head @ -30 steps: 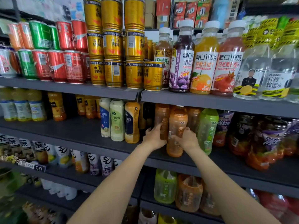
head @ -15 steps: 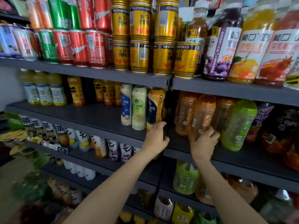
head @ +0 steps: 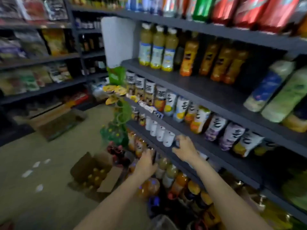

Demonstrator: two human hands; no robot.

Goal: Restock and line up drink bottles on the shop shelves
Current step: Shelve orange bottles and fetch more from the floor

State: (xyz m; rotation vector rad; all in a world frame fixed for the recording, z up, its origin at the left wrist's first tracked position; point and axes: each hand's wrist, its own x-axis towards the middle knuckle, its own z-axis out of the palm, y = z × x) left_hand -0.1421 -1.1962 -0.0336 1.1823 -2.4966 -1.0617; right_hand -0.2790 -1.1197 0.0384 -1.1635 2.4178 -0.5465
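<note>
I see the small white bottles (head: 160, 132) standing in a row along the front edge of a dark, flat shelf board (head: 186, 151), smooth and squat, their labels too blurred to read. My right hand (head: 186, 149) lies on that board's lip just right of the row's last bottle; its fingers seem curled near something small, but blur keeps me from telling whether it grips. My left hand (head: 146, 164) is below the board's edge, among the orange bottles (head: 138, 144) under it; I cannot tell its hold either. Left of the board, the open cardboard box (head: 95, 174) of amber bottles sits on a dull green floor (head: 49, 163) with free room around it.
</note>
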